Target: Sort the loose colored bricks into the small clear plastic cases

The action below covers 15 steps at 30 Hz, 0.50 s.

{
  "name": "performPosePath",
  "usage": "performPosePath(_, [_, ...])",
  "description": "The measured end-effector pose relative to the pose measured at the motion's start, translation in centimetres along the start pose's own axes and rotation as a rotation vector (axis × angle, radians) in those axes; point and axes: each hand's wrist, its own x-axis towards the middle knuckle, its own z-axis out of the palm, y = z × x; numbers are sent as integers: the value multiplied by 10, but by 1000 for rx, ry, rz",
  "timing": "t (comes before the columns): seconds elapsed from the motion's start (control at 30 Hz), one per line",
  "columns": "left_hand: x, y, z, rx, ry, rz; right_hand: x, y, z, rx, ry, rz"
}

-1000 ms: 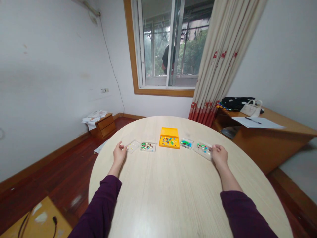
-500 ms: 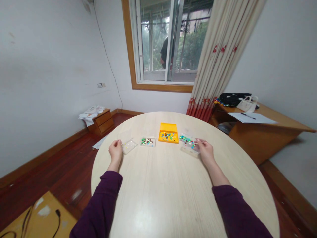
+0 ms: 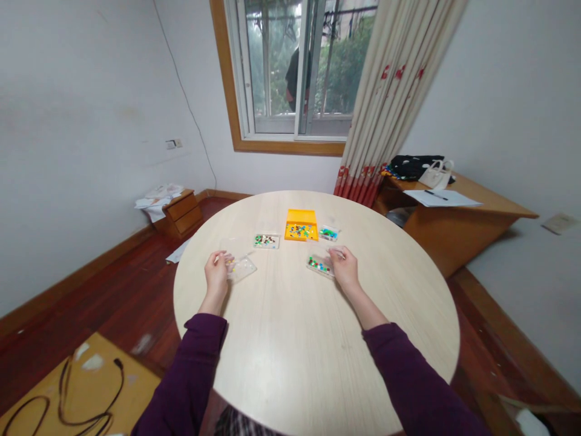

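My left hand [image 3: 216, 270] has its fingers closed on the near-left side of a clear plastic box [image 3: 245, 267]. That box is tilted, its transparent lid stands up behind, and a few yellow bits show inside. My right hand [image 3: 344, 266] pinches the right side of another clear box [image 3: 320, 266], which holds red, green and blue small pieces. Between and beyond the hands, a third clear box [image 3: 266, 241] contains green, brown and white pieces. A yellow case [image 3: 301, 231] lies open with mixed small pieces in it. Right beside it is a clear box of green and blue pieces [image 3: 328, 233].
Everything rests on or above a round pale table [image 3: 272, 339]. A wooden desk [image 3: 481, 212] with a white handbag [image 3: 436, 175] and paper stands at right. A small drawer cabinet [image 3: 182, 212] is at left, and a cardboard-coloured board with a cable [image 3: 95, 418] lies lower left.
My right hand has moved left with its box, away from the clear box beside the yellow case. My left hand still grips its box. The camera view has shifted a little.
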Motion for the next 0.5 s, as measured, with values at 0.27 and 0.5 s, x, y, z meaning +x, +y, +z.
performPosePath(0.27, [-53, 1, 45, 103, -171, 324, -17, -14, -2, -113, -28, -212])
performPosePath(0.5, [-65, 3, 67, 247, -218, 543, -25, -20, -7, -268, -200, -701])
